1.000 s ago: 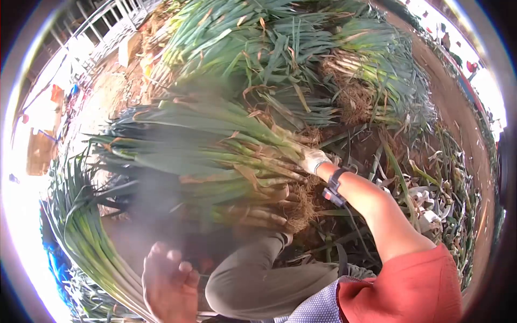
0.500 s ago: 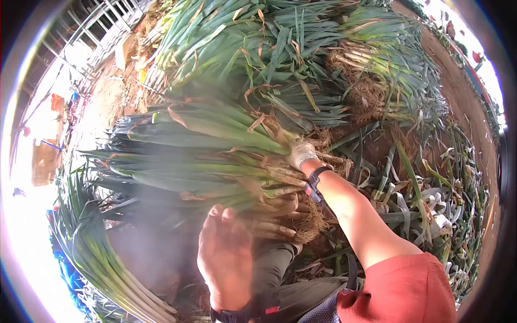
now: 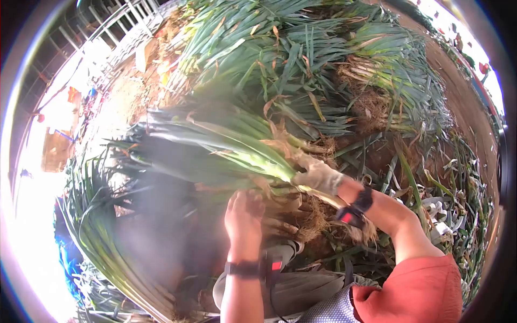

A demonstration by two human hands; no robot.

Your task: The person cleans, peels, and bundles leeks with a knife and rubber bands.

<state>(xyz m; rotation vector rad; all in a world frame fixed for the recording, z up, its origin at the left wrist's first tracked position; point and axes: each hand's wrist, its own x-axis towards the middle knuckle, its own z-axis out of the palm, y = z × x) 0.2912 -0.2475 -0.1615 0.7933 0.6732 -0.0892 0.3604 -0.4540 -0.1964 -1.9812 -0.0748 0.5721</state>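
Observation:
My right hand (image 3: 319, 175), in a pale, dirty glove, is closed around the lower stalk of a leek (image 3: 264, 164). The leek lies slanted, its leaves to the upper left and its roots below my right wrist. Under it is a pile of leeks (image 3: 274, 223) with brown, stringy roots pointing right. My left hand (image 3: 245, 215) is at the near side of this pile, its fingers stretched toward the leaves. Nothing shows in the left hand; its fingertips are hazy. A blurry patch covers part of the leaves.
Large heaps of leeks (image 3: 237, 37) lie beyond, with a rooty bundle (image 3: 371, 102) at the upper right. More leeks (image 3: 102, 247) curve along the left. Leaf scraps (image 3: 441, 210) litter the ground on the right. A metal railing (image 3: 116, 24) stands at the far left.
My right hand has drawn a leek toward me and right, so its roots now hang near the wrist. My left hand has moved up and slightly right. The view has shifted a little.

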